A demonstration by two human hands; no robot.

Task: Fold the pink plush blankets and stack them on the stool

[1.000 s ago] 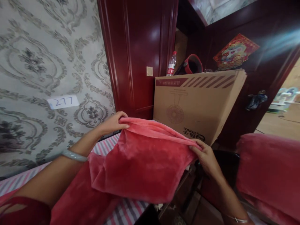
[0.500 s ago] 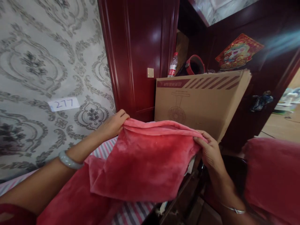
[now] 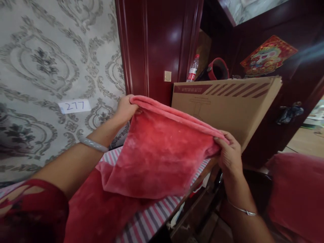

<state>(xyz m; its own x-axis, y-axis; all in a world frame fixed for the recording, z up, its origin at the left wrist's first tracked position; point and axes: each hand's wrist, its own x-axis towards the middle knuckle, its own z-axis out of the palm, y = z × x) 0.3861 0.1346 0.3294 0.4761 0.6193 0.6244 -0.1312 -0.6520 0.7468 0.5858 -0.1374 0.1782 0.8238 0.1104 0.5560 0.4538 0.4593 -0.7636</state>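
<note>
A plush pinkish-red blanket [image 3: 162,152] hangs folded between my two hands, its top edge pulled taut and sloping down to the right. My left hand [image 3: 128,108] grips the upper left corner, with the fingers wrapped over the fold. At the lower right end of that edge, my right hand [image 3: 229,148] pinches the cloth between thumb and fingers. The lower part of the blanket trails left and lies on a striped sheet [image 3: 152,219] of pink, grey and white.
Behind stands a large cardboard box [image 3: 217,111], with a plastic bottle [image 3: 193,69] beyond its top edge. Another red plush cloth [image 3: 296,195] lies at the right. A paper marked 277 [image 3: 74,106] is on the patterned wall. A dark red door [image 3: 268,141] stands at right.
My left hand has risen, lifting its corner of the blanket higher and tightening the top edge. My right hand still holds its end, slightly further right. More striped sheet shows below.
</note>
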